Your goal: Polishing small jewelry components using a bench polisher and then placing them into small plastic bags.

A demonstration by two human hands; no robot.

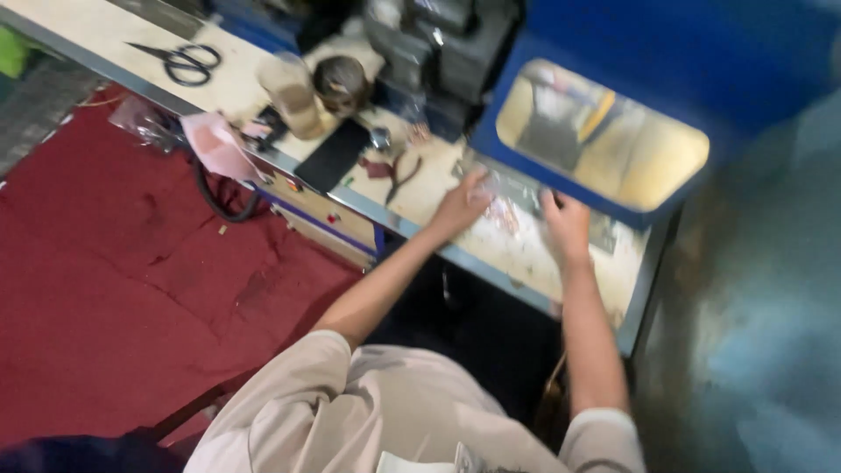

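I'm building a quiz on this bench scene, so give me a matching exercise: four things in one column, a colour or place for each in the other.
Things:
1. scissors
2. floor covering
3. left hand
4. right hand

Places or colours:
A. dark red
B. on the clear wrap, nearer the pliers
C. far left of the worktop, black handles
D. on the clear wrap, below the blue panel's opening

Pairs: 1-C, 2-A, 3-B, 4-D

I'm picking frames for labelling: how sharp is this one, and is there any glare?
Head view: motion blur throughout, strongest at the right edge, where the surroundings smear. Both the left hand and the right hand are soft, and the clear plastic they touch is hard to make out. The scissors stay readable. The bright opening looks washed out.
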